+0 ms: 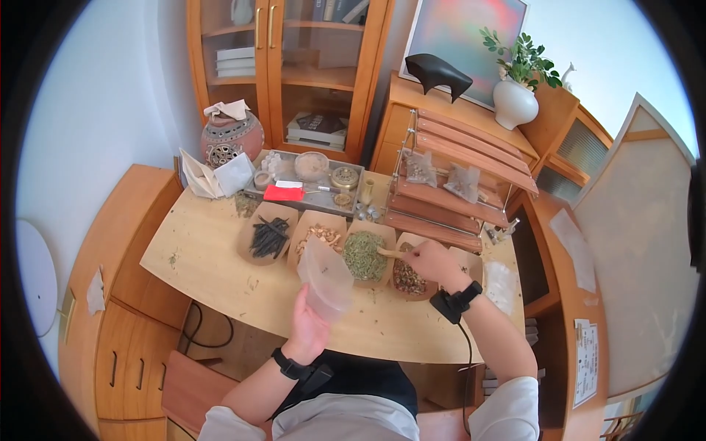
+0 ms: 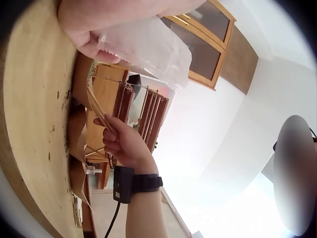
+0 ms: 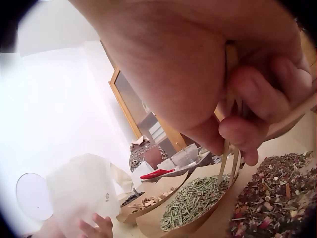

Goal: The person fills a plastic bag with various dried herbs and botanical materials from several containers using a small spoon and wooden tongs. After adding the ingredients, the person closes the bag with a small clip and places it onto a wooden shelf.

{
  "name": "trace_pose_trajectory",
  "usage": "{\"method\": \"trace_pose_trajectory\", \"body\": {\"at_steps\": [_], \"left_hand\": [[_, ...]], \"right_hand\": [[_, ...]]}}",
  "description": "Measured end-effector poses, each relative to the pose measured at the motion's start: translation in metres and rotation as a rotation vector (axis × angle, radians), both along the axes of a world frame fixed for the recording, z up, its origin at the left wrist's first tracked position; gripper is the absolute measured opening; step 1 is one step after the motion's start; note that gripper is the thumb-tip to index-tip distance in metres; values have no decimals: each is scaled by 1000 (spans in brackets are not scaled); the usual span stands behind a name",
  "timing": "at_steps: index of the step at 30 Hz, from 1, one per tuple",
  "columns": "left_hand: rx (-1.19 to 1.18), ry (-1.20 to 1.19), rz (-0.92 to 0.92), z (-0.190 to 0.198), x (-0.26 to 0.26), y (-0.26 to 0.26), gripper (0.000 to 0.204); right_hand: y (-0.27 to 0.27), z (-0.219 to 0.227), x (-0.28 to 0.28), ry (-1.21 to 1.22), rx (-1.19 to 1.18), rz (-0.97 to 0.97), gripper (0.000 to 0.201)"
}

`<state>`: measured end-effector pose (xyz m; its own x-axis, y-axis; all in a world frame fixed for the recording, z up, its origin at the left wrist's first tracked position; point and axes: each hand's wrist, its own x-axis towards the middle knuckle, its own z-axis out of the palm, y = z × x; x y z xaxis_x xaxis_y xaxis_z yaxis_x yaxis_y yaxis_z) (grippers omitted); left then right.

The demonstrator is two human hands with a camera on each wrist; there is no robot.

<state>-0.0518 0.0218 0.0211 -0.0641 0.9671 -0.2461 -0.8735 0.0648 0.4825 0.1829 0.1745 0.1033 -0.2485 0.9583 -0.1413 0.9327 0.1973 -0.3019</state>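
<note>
My left hand (image 1: 309, 328) grips a translucent, frosted bag (image 1: 328, 278) by its lower part, in front of the trays. In the left wrist view the bag's serrated edge (image 2: 130, 60) shows beside the fingers. My right hand (image 1: 435, 266) holds wooden tweezers (image 1: 388, 253), thumb and fingers curled round them. Their two tips (image 3: 222, 174) reach into the dried green herb (image 3: 190, 203), which fills a brown paper tray. Below the right hand lies a reddish-brown dried flower mix (image 3: 270, 198) in the neighbouring tray.
Further left stand trays of black strips (image 1: 270, 237) and pale tan slices (image 1: 321, 237). Behind them, a grey tray (image 1: 254, 189) carries bowls and a red packet (image 1: 284, 192). A slatted wooden rack (image 1: 441, 197) with small bags rises at the back right. Crumbs dot the table (image 1: 213, 273).
</note>
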Motion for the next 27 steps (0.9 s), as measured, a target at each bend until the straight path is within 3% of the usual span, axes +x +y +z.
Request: {"method": "trace_pose_trajectory", "body": {"at_steps": [6,12,17,23,27], "left_hand": [[7,10,-21,-8,-4,2,53],[19,33,-46,-8,-3,3,54],[5,40,-30,-15,-6,2,55],[-9,-2,-64,-19,-5,3,53],[4,11,-61,-14,-6,2,52]], "right_hand": [[2,6,-10,63,-122,23,34],[12,-19,-2,160,-83,69,33],[7,-3,3,248,-73,39,31],[12,5,-12,197,170,104,29],[6,4,-34,46,184,183,28]]}}
